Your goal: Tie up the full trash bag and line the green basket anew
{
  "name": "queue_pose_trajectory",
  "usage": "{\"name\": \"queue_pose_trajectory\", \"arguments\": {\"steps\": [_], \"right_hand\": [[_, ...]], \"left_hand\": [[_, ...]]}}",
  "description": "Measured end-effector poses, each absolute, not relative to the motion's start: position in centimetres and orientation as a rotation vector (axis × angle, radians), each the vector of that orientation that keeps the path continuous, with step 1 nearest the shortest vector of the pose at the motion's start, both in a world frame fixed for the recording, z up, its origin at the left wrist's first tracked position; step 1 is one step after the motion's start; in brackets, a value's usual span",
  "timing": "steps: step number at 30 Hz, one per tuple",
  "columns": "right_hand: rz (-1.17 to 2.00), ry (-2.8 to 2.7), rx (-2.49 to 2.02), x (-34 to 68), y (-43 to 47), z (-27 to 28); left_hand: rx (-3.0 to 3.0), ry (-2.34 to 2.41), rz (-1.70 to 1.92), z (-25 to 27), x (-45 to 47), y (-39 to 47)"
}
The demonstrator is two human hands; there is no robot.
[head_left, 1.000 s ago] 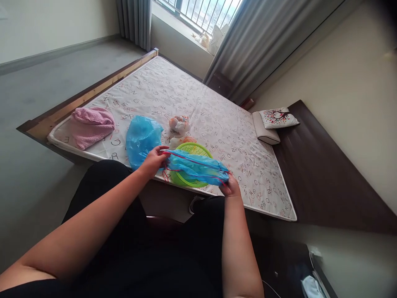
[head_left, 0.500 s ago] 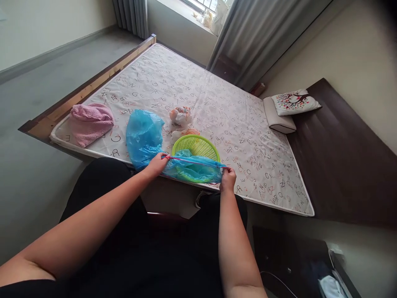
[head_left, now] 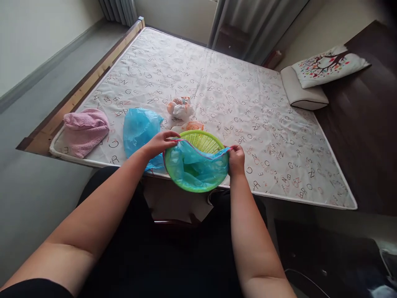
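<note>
A blue plastic bag [head_left: 203,167] with a pink-red drawstring edge is stretched over the near part of a green plastic basket [head_left: 206,141]. My left hand [head_left: 161,143] pinches the bag's edge at the basket's left rim. At the right rim, my right hand [head_left: 236,159] grips the other end of that edge. The far inside of the basket shows its open mesh, while the bag covers the near side. Just left of my left hand lies another puffed-out portion of blue plastic [head_left: 141,130]; whether it joins the held bag is hidden.
A letter-printed mattress [head_left: 248,107] lies on a wooden bed frame. A pink towel [head_left: 87,130] rests at its left corner, and crumpled plastic bags [head_left: 180,108] lie behind the basket. A pillow [head_left: 331,68] leans by the dark headboard [head_left: 366,124].
The pink-red edge, earlier pulled straight across the basket, now sags between my hands. The basket is tilted up toward me and my hands sit at its sides. The view has tipped downward.
</note>
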State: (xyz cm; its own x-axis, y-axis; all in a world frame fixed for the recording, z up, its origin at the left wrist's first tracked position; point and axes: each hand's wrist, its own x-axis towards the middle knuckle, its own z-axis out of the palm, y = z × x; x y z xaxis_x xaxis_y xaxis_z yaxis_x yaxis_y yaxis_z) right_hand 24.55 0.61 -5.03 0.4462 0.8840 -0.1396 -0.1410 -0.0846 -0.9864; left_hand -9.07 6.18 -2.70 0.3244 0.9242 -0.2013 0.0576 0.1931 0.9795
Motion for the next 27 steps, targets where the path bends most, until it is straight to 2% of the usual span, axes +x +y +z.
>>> {"name": "queue_pose_trajectory", "arguments": {"steps": [5,13,20,27], "right_hand": [[0.97,-0.681,-1.623,25.0,1.2,-4.6],[1.251,-0.591,-1.733,24.3,1.3,-4.7],[1.566,-0.652,-1.581,24.6,1.0,-5.5],[1.595,-1.028,-1.461,25.3,0.7,-5.9]], "left_hand": [[1.163,1.25,0.981,-3.7,-7.4,7.0],[1.095,1.479,0.85,-4.6,-6.1,9.2],[0.93,1.21,0.562,-4.2,-4.7,9.4],[0.96,1.116,0.428,-3.2,-5.0,7.7]]}}
